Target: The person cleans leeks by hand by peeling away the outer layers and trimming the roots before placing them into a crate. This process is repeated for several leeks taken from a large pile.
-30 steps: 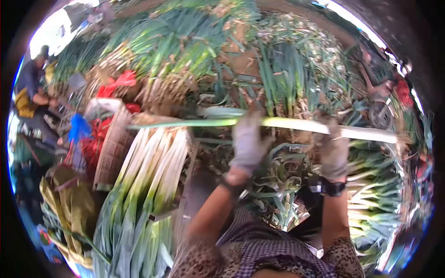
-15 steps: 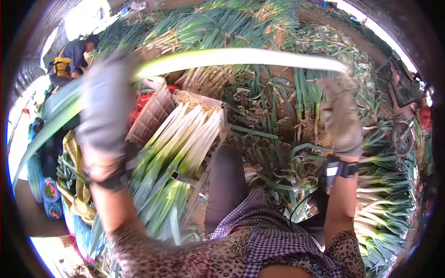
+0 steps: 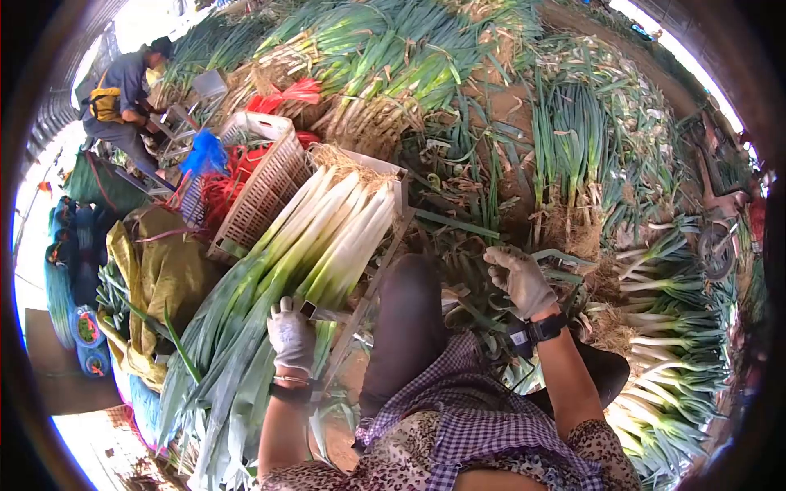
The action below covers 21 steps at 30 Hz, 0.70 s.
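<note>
My left hand (image 3: 291,334), in a pale glove, rests at the near right side of a pile of large leeks (image 3: 307,233), by the metal frame's corner; its fingers are apart and nothing is in them. The pile lies slanted on the metal frame (image 3: 360,319), white stems and roots away from me, green leaves toward me. My right hand (image 3: 521,281), also gloved, is raised above the leafy scraps right of my knee. Its fingers are partly curled but apart, with nothing visible between them.
A plastic crate (image 3: 266,184) with red ties stands behind the pile. An olive sack (image 3: 172,258) lies left. More leeks (image 3: 573,139) stand ahead, with a row of leeks (image 3: 663,344) at right. Another person (image 3: 127,102) bends over at the far left.
The long leek is no longer stretched between my hands. Both hands have come down toward me, the left to the pile's side, and their fingers are apart.
</note>
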Each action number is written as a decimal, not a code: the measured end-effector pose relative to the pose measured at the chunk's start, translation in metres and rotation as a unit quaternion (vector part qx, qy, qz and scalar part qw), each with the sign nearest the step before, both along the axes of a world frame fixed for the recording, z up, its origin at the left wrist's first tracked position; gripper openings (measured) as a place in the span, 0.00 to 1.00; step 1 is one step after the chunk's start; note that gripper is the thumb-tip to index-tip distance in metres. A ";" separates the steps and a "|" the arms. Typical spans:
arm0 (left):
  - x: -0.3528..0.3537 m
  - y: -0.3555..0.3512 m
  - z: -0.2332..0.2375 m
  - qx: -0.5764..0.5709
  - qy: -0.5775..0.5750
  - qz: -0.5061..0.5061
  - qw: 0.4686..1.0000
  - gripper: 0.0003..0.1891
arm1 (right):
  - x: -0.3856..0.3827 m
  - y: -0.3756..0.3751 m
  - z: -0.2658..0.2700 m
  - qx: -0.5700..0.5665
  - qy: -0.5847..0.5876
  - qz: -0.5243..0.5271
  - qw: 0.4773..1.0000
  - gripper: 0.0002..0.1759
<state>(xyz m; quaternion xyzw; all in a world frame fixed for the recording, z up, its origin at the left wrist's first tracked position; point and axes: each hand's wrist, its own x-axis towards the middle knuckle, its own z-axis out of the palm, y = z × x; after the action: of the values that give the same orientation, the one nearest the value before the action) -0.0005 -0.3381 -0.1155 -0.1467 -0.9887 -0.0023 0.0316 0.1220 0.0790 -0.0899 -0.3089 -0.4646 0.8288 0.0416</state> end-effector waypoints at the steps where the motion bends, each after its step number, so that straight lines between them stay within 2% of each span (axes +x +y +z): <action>1: 0.000 -0.004 0.002 0.035 0.008 -0.022 0.999 0.25 | -0.002 0.002 -0.001 0.006 -0.002 -0.003 1.000 0.12; 3: -0.003 -0.011 0.005 0.117 0.024 -0.079 0.990 0.23 | -0.009 0.006 -0.006 0.021 -0.023 -0.001 1.000 0.12; 6: -0.018 -0.010 -0.004 0.216 -0.009 -0.144 0.966 0.21 | -0.023 0.008 -0.017 0.051 -0.048 0.022 0.997 0.11; 7: -0.017 -0.004 0.002 0.229 -0.045 -0.122 0.965 0.18 | -0.028 0.005 -0.023 0.062 -0.057 0.035 0.996 0.11; 10: -0.028 -0.008 0.012 0.218 -0.078 -0.151 0.961 0.17 | -0.047 -0.005 -0.052 0.098 -0.059 0.045 0.993 0.09; 11: -0.036 -0.013 0.020 0.242 -0.152 -0.139 0.948 0.15 | -0.050 -0.011 -0.045 0.033 -0.059 0.032 0.997 0.09; 12: -0.042 -0.014 0.029 0.396 -0.278 -0.092 0.870 0.16 | -0.048 -0.004 -0.066 0.107 -0.018 0.060 0.992 0.10; 13: -0.057 -0.011 0.040 0.327 -0.265 -0.137 0.897 0.15 | -0.046 0.007 -0.102 0.179 0.024 0.086 0.980 0.11; 15: -0.093 0.023 0.062 0.218 -0.258 -0.198 0.920 0.13 | -0.044 0.010 -0.089 0.122 0.016 0.081 0.989 0.13; 17: -0.136 0.073 0.031 0.195 -0.238 -0.221 0.925 0.14 | -0.035 0.031 -0.132 0.216 0.050 0.071 0.972 0.13; 18: -0.158 0.101 0.013 0.185 -0.225 -0.259 0.921 0.18 | -0.033 0.036 -0.135 0.206 0.038 0.060 0.976 0.13; 19: -0.181 0.124 -0.022 0.191 -0.222 -0.236 0.927 0.22 | -0.031 0.041 -0.135 0.195 0.025 0.049 0.979 0.13; 21: -0.192 0.175 -0.032 0.038 -0.217 -0.167 0.961 0.28 | -0.023 0.039 -0.093 0.048 -0.063 0.015 0.997 0.13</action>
<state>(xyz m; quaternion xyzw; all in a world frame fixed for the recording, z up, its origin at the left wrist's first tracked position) -0.1929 -0.1636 -0.1470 -0.3039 -0.9326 -0.0769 -0.1787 0.0987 0.1175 -0.1827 -0.3513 -0.5104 0.7848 0.0147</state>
